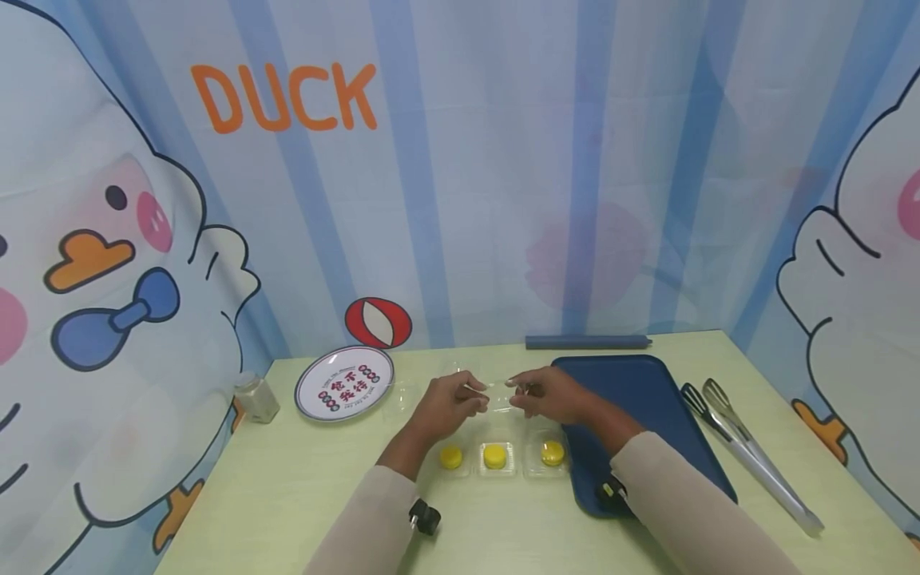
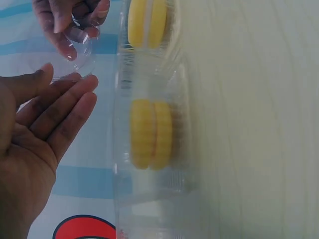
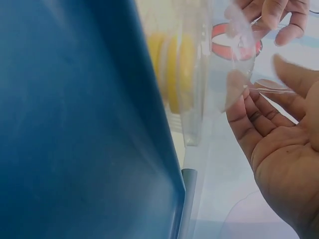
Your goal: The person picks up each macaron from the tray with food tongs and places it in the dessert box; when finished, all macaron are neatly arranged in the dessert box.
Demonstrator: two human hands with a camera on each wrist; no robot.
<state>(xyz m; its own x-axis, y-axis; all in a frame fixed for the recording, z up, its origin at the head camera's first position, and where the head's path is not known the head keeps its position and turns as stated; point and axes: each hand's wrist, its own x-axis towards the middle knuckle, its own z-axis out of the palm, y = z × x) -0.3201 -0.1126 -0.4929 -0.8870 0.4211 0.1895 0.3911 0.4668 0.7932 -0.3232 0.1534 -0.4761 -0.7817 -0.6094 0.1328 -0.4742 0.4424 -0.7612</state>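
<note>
1. nearest the person, two beige sleeves reach in over the pale green desk (image 1: 287, 495), each wrist carrying one small black camera.
2. just beyond the sleeves sits one row of three yellow cakes (image 1: 494, 456), each in its own clear plastic cup, side by side on the desk just left of the tray.
3. above that row, the two hands meet around one clear plastic lid (image 1: 498, 394): the left hand (image 1: 449, 403) has its fingertips at the lid's left edge, though the left wrist view shows its fingers fairly straight, so the grip cannot be told; the right hand (image 1: 549, 394) pinches the right edge between thumb and fingers.
4. to the right lies one dark blue tray (image 1: 647, 399), and beyond it one pair of metal tongs (image 1: 747, 451).
5. to the left rests one round white plate (image 1: 345, 382) with red print, and one small jar (image 1: 256, 398) near the desk's left edge.
6. farthest back, one grey-blue bar (image 1: 588, 342) lies along the duck backdrop.
</note>
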